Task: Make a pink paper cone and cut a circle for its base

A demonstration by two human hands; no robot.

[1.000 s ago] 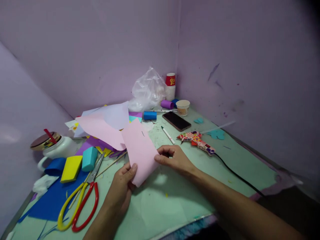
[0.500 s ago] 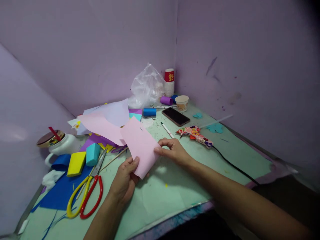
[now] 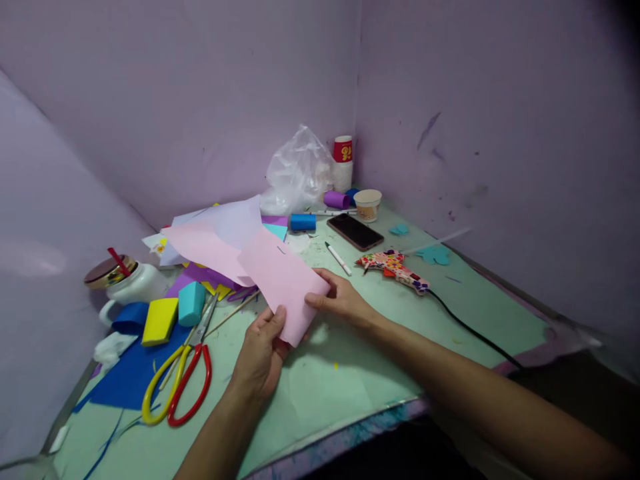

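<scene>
A piece of pink paper (image 3: 285, 280) with a short dark pen mark near its upper edge is held above the table, its near end curled over. My left hand (image 3: 263, 350) grips its lower left side, thumb on top and fingers beneath. At its right edge my right hand (image 3: 343, 300) pinches the paper between thumb and fingers. Just behind lies a larger pink sheet (image 3: 205, 247). A pen (image 3: 339, 259) rests beyond my right hand. Scissors (image 3: 190, 373) with one yellow and one red handle lie left of my left hand.
Rolled foam-like pieces in blue, yellow (image 3: 160, 322) and light blue sit near a white lidded mug (image 3: 145, 283). A flowered glue gun (image 3: 393, 269) with a black cord lies at right, by a phone (image 3: 355, 231). A paper cup (image 3: 368, 205) and plastic bag (image 3: 300, 173) stand behind.
The near end of the pink paper is folded over a little more, with my right hand's fingers now further behind its edge. The whole view has shifted slightly.
</scene>
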